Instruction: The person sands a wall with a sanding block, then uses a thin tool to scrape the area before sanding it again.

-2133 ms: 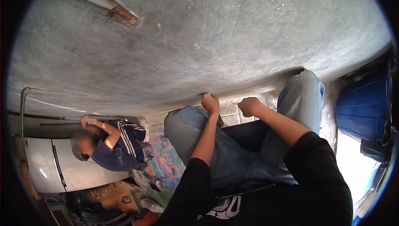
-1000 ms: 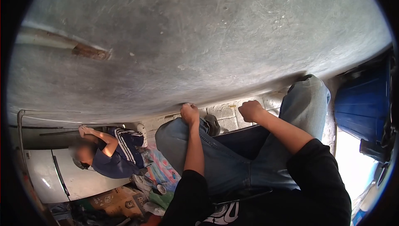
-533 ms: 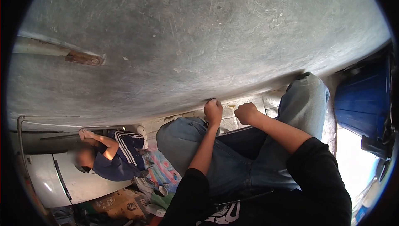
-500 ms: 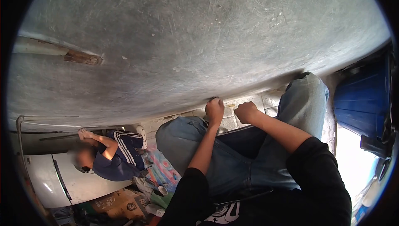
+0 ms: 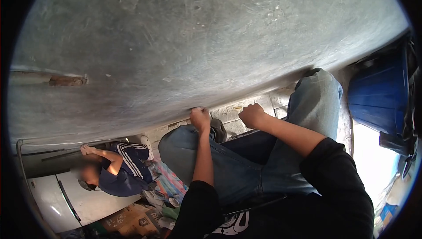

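My left hand is closed at the foot of the grey wall, above my left knee. A small dark edge shows by its fingertips against the wall; I cannot make out what it is. To the right, my right hand forms a fist over the tiled floor between my legs. Whatever may be inside that fist is hidden. Behind my left wrist stands a dark rounded container, partly covered by my leg.
Another person sits at the left, hands raised to the wall, near a white refrigerator. Cardboard and a colourful cloth lie close by. At the right is a blue bin. A rusty bracket sits on the wall.
My left hand has moved left along the wall, away from my right hand, uncovering the dark container. My right hand stays a fist. The view has shifted slightly.
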